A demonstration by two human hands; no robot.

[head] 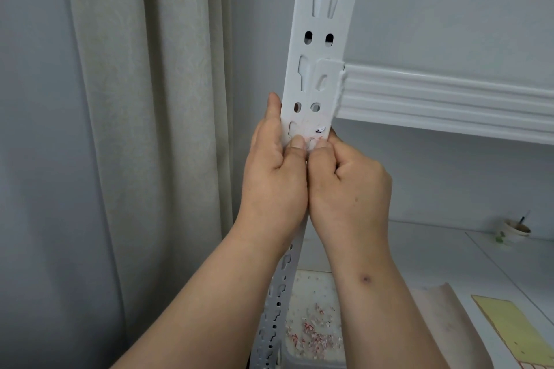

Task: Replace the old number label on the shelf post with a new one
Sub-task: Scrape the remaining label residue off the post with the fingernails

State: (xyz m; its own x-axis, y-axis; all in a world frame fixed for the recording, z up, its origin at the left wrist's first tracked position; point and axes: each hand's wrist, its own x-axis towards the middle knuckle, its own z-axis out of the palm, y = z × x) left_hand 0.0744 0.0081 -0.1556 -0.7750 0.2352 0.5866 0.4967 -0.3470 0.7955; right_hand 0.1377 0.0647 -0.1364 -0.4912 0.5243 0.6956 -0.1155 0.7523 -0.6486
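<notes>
A white slotted shelf post (322, 39) rises through the middle of the view. Worn remains of the old label (314, 129), whitish with red and black flecks, cling to its face just below two round holes. My left hand (274, 171) wraps the post's left edge, its thumbnail pressed on the label's lower edge. Beside it, my right hand (349, 186) holds the right edge, and its thumb presses the same spot. Both thumbs touch the residue, side by side. No new label is in sight.
A white ribbed shelf beam (443, 99) runs right from the post. Below lies a white tray (314, 323) strewn with small red and white scraps. A yellow sheet (506, 323) and a small cup (514, 229) sit on the lower shelf. A beige curtain (144, 129) hangs at left.
</notes>
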